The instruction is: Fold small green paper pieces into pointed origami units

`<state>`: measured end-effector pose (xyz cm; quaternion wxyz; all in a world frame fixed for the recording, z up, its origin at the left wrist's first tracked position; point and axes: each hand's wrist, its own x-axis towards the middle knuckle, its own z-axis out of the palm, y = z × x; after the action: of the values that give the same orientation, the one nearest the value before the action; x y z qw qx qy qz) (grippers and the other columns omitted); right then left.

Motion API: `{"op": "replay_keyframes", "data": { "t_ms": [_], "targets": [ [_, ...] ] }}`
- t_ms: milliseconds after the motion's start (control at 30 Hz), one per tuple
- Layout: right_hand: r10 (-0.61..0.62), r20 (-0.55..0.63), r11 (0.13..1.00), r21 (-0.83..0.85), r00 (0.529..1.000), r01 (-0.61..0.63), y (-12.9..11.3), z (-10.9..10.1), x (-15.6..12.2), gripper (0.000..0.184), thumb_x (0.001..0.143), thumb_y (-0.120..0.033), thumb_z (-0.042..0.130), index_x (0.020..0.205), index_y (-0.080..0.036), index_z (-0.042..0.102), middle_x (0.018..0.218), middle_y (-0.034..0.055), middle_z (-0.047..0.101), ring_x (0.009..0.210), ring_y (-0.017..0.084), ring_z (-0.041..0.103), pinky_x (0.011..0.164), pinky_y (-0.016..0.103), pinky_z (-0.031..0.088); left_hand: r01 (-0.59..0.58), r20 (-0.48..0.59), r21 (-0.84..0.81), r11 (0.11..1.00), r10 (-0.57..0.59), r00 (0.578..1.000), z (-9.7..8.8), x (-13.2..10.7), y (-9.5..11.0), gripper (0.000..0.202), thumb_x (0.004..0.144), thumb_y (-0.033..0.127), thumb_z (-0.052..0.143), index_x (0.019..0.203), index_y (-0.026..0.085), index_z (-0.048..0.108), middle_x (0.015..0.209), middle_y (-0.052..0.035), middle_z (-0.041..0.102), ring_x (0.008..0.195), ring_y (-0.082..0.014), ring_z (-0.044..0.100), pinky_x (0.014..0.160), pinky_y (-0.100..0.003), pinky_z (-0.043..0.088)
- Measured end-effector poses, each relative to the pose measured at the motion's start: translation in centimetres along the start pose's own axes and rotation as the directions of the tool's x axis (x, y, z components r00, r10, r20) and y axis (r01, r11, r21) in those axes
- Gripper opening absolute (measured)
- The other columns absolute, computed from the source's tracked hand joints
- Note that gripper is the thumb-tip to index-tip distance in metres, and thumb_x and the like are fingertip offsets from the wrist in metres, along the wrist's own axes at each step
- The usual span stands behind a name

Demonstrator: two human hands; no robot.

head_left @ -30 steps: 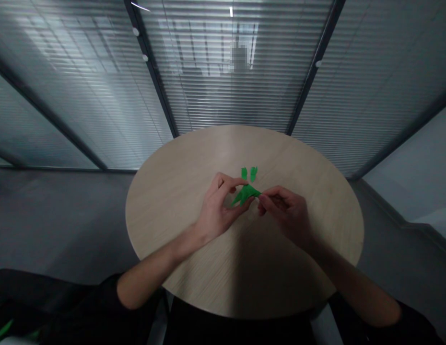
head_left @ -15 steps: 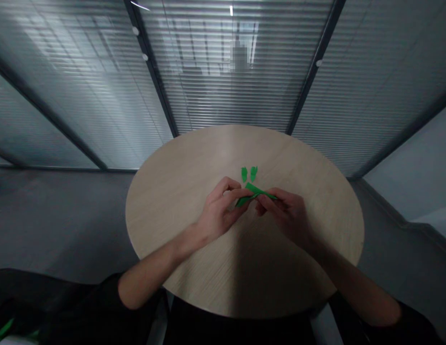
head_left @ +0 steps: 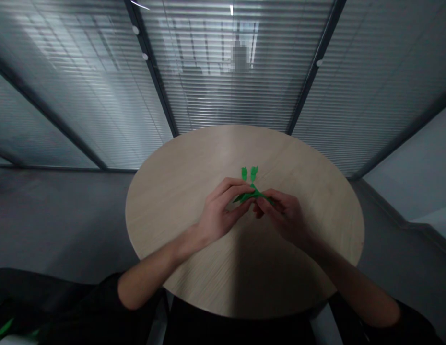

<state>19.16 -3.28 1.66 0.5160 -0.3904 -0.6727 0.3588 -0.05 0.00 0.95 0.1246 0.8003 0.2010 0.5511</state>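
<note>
The left hand (head_left: 218,211) and right hand (head_left: 285,215) each pinch an end of the small folded green paper piece (head_left: 252,194), just above the round pale wooden desk (head_left: 180,191). In the last half-second the paper has been squeezed narrower. Two small green folded paper shapes (head_left: 244,173) lie just beyond it.

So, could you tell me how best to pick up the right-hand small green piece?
Probably pinch the small green piece at its far end, across its width, from above: it lies low on the table, and the gap to its twin looks widest there.
</note>
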Motion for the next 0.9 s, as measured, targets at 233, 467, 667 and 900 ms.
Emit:
{"op": "replay_keyframes", "data": {
  "t_ms": [233, 467, 667, 900],
  "targets": [
    [-0.021, 0.011, 0.999, -0.042, 1.000, 0.021, 0.14, -0.02, -0.01, 0.024, 0.098, -0.033, 0.063, 0.080, -0.018, 0.071, 0.067, 0.0002, 0.070, 0.056, 0.010, 0.067, 0.053, 0.018, 0.055, -0.049, 0.024, 0.017, 0.999, 0.048, 0.999, -0.07, -0.22, -0.11, 0.028, 0.094, 0.011, 0.071, 0.121, 0.018, 0.068, 0.115, -0.0100, 0.068, 0.106, -0.0184, 0.068, 0.091, -0.033, 0.060],
    [-0.009, 0.002, 0.999, -0.050, 1.000, 0.009, 0.40, -0.18, -0.21, 0.023, 0.096, -0.033, 0.065, 0.079, -0.018, 0.069, 0.065, -0.0005, 0.068, 0.056, 0.011, 0.067, 0.052, 0.019, 0.054, -0.086, 0.085, 0.029, 0.996, 0.083, 0.993, -0.28, -0.98, -0.43, 0.039, 0.096, 0.012, 0.068, 0.134, 0.020, 0.064, 0.123, -0.0114, 0.065, 0.113, -0.0200, 0.067, 0.096, -0.036, 0.061],
    [0.005, 0.022, 0.997, -0.072, 1.000, -0.003, 0.46, -0.39, -0.14, 0.027, 0.098, -0.038, 0.065, 0.078, -0.019, 0.070, 0.067, -0.0002, 0.070, 0.056, 0.011, 0.067, 0.052, 0.019, 0.053, -0.110, 0.051, 0.047, 0.993, 0.107, 0.993, -0.04, -0.67, -0.18, 0.041, 0.094, 0.011, 0.069, 0.134, 0.019, 0.063, 0.122, -0.0117, 0.065, 0.112, -0.0195, 0.068, 0.094, -0.035, 0.062],
    [-0.010, 0.034, 0.994, -0.109, 0.999, 0.014, 0.53, -0.30, -0.24, 0.033, 0.101, -0.039, 0.061, 0.076, -0.018, 0.069, 0.066, -0.0001, 0.070, 0.054, 0.010, 0.065, 0.051, 0.019, 0.050, -0.118, 0.055, 0.068, 0.991, 0.114, 0.992, 0.06, -0.76, -0.25, 0.041, 0.094, 0.013, 0.070, 0.134, 0.019, 0.063, 0.120, -0.0114, 0.065, 0.109, -0.0199, 0.068, 0.092, -0.035, 0.063]
  ]
}}
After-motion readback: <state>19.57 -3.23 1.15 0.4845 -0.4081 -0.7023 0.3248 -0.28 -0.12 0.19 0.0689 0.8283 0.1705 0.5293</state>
